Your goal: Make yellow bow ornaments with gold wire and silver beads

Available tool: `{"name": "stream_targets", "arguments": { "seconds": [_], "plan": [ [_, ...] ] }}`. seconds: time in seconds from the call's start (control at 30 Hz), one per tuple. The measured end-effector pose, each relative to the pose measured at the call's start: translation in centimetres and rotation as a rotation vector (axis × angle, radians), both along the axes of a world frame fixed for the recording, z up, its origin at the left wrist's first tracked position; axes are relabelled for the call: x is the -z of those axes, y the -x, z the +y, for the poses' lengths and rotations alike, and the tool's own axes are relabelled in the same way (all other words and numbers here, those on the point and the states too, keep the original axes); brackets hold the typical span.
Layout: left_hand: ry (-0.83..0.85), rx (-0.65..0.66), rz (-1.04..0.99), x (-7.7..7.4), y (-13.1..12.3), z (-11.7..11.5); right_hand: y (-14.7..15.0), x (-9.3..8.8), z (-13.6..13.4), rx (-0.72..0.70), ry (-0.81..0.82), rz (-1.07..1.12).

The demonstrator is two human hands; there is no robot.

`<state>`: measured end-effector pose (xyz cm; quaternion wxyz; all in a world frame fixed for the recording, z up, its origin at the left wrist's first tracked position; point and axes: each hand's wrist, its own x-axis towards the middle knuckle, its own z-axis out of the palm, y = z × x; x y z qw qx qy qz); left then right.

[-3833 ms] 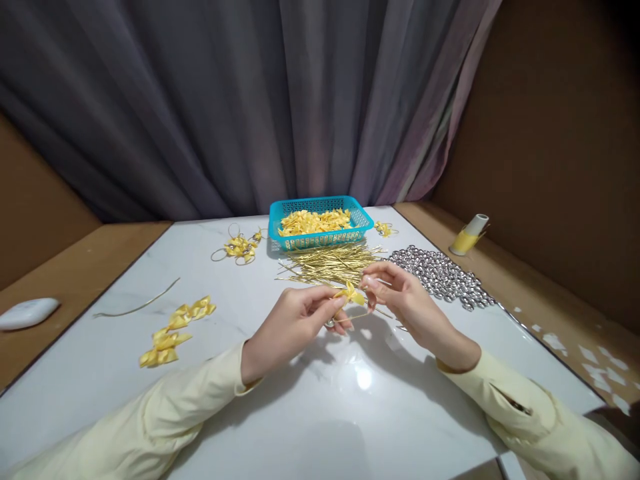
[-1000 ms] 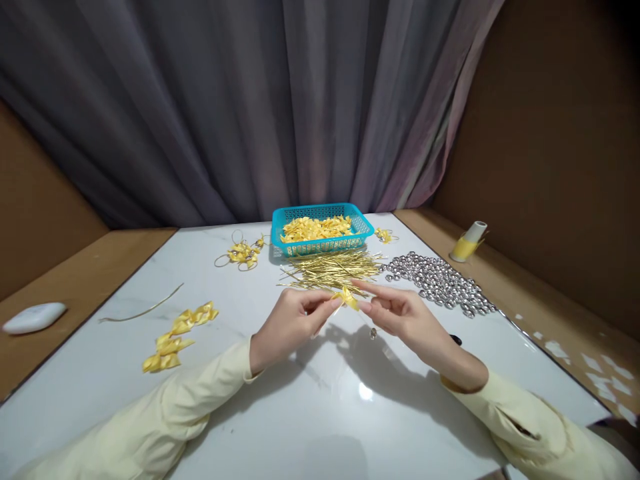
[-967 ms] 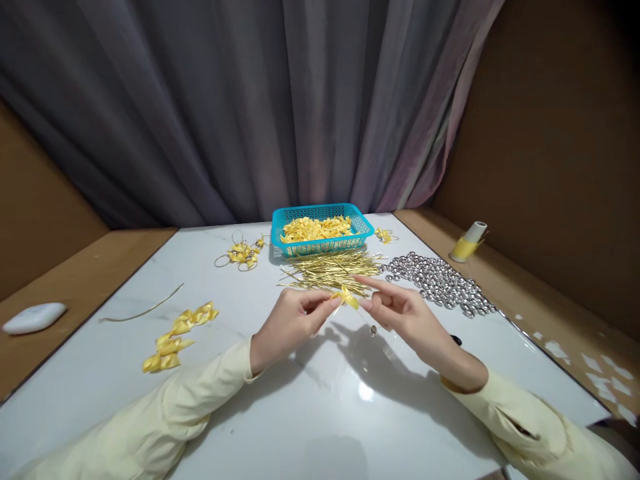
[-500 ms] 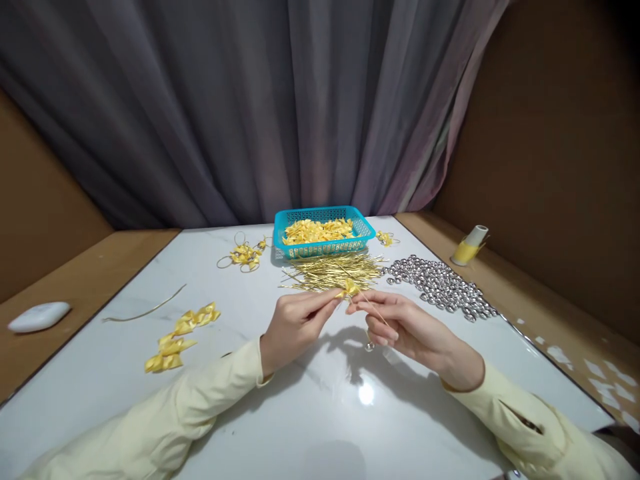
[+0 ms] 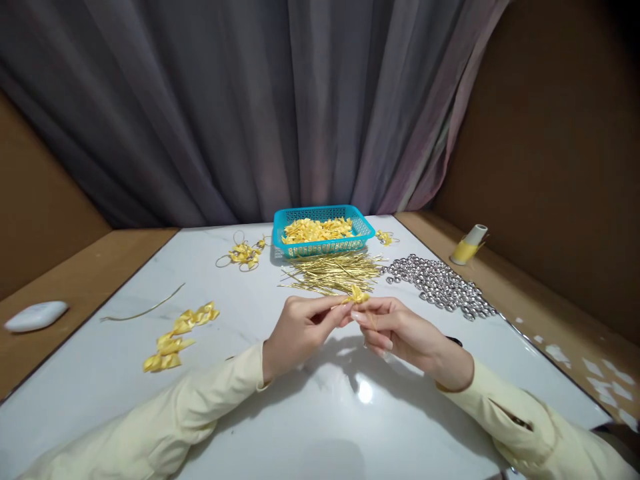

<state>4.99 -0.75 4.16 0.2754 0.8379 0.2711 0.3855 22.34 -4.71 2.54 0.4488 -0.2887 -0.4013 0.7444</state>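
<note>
Above the middle of the table, my left hand (image 5: 307, 330) is closed in a pinch at the left side of a yellow ribbon bow (image 5: 358, 294). My right hand (image 5: 407, 337) meets it from the right, thumb and forefinger pressed together just under the bow. A thin yellow thread (image 5: 373, 320) runs down across the right fingers. The fingertips overlap and hide the bow's base. Just beyond the hands lies a pile of gold twist ties (image 5: 335, 272).
Behind the ties stands a blue basket (image 5: 324, 249) of yellow bows. Silver beads (image 5: 440, 283) spread at right, near a thread spool (image 5: 469, 245). At left lie loose bows (image 5: 170, 345), finished bows with gold loops (image 5: 245, 254), a single tie (image 5: 145, 311) and a white object (image 5: 36, 317).
My right hand has moved left and its thumb has closed in under the bow, against the left fingertips. The silver bead that showed below the right hand is now out of sight.
</note>
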Motion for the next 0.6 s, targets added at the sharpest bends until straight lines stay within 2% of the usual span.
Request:
{"name": "stream_targets", "arguments": {
  "seconds": [0.17,0.4,0.6],
  "plan": [
    [0.175,-0.019,0.018,-0.57,-0.05,0.00,-0.49,-0.08,0.26,-0.152,0.057,0.076],
    [0.200,0.063,-0.005,-0.73,0.05,0.29,-0.77,-0.19,0.16,-0.127,0.110,0.056],
    [0.191,0.052,-0.007,-0.72,0.15,0.44,-1.00,0.08,0.23,-0.147,0.120,0.045]
  ]
}}
